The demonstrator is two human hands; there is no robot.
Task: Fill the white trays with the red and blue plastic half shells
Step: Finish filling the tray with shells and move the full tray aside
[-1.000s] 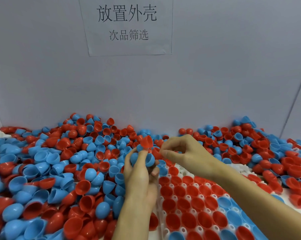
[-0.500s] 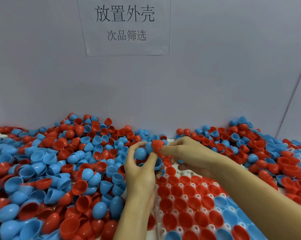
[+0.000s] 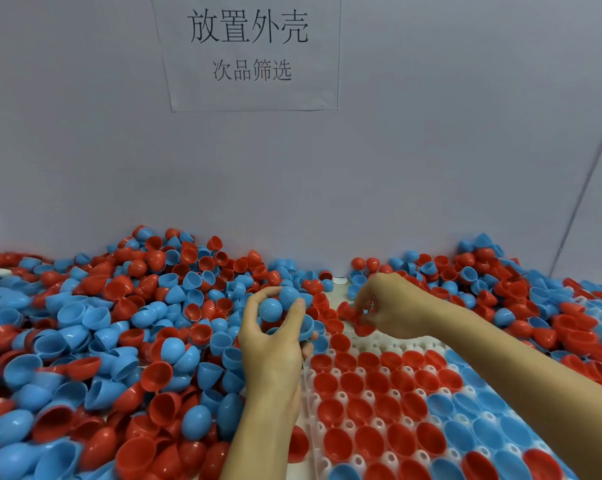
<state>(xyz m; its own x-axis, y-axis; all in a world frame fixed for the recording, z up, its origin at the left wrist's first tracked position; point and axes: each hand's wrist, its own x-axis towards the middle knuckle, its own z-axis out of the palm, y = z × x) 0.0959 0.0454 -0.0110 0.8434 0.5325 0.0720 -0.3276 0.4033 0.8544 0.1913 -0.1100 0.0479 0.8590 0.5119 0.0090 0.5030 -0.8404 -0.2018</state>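
We see smooth, glossy plastic half shells, red & blue, egg-cup shaped w/ round domes and open rims, heaped loose [image 3: 102,327] left of the white tray [image 3: 372,348] and behind it, w/ more to its right. The tray is moulded white plastic w/ rows of round sockets and small holed pegs between; most near sockets hold shells rim-up, red ones [image 3: 368,382] toward its left, blue ones [image 3: 479,420] toward its right; its far rows show bare white sockets. The bench under the heap is mostly hidden. Behind the tray stands a plain matte grey wall w/ a paper sign [image 3: 247,50] printed in Chinese characters. Our left hand [image 3: 275,341], at the tray's left edge, has fingers curled round several blue shells [image 3: 278,306], domes up. Our right hand [image 3: 393,306], over the tray's far end, pinches a red shell [image 3: 356,318] in its fingers.
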